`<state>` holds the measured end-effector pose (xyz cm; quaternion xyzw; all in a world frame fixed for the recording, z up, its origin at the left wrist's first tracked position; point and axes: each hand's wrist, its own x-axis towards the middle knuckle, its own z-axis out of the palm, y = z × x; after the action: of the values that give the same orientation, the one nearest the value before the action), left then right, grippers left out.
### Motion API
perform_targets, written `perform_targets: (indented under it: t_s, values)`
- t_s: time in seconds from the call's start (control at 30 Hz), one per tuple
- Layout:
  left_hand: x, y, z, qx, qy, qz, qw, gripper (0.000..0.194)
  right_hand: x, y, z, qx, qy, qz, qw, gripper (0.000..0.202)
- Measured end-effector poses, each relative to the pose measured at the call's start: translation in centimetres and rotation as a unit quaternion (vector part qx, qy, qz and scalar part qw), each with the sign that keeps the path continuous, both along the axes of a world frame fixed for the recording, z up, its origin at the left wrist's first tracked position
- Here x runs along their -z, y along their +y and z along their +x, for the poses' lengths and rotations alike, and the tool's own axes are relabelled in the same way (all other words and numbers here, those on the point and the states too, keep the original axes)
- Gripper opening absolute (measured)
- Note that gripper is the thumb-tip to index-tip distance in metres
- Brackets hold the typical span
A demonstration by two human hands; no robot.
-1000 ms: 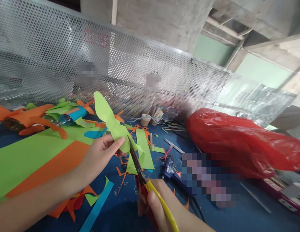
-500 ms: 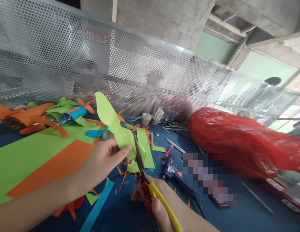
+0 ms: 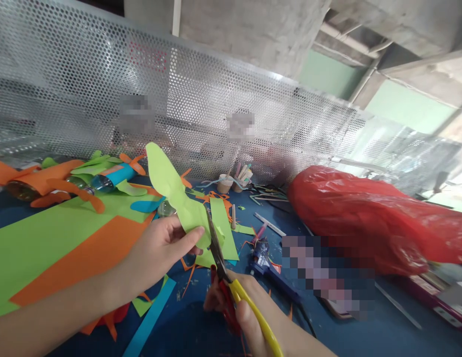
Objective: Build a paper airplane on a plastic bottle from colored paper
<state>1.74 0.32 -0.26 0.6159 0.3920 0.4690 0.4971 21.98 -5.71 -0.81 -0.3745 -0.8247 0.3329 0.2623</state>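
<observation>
A light green paper cut-out (image 3: 165, 178) with rounded lobes is pinched between the thumb and fingers of my left hand (image 3: 171, 238). My right hand (image 3: 249, 302) is wrapped round the scissors (image 3: 221, 265), which have one yellow and one red handle. Their blades point up and away from me and lie against the right edge of the green paper, close to my left fingertips. Beneath and behind the blades is a strip of green paper (image 3: 219, 213) on the blue table (image 3: 193, 317).
Paper-wrapped bottles (image 3: 115, 176) and large orange sheets (image 3: 85, 258) lie to the left. A blue glue gun (image 3: 273, 277) rests right of my hands. Farther right is a red plastic bag (image 3: 357, 218). Cups of pens (image 3: 240, 181) stand before a perforated metal screen (image 3: 216, 109), with people behind it.
Almost nothing differs. The scissors and both hands have shifted very slightly, and the green cut-out stays in my left hand.
</observation>
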Motion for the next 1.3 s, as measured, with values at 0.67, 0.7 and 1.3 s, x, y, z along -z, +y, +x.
perform_targets:
  t_s: [0.67, 0.7, 1.3]
  values:
    - [-0.1, 0.0, 0.1, 0.020, -0.011, -0.007, 1.000, 0.020, 0.6, 0.0, -0.3, 0.056, -0.014, 0.027, 0.998, 0.069]
    - [0.0, 0.0, 0.0, 0.016, -0.008, -0.009, 1.000, 0.020, 0.6, 0.0, -0.3, 0.055, -0.014, 0.023, 0.998, 0.069]
    - [0.1, 0.3, -0.1, 0.025, -0.018, -0.002, 1.000, 0.017, 0.0, -0.3, -0.3, 0.042, -0.006, 0.014, 0.999, 0.063]
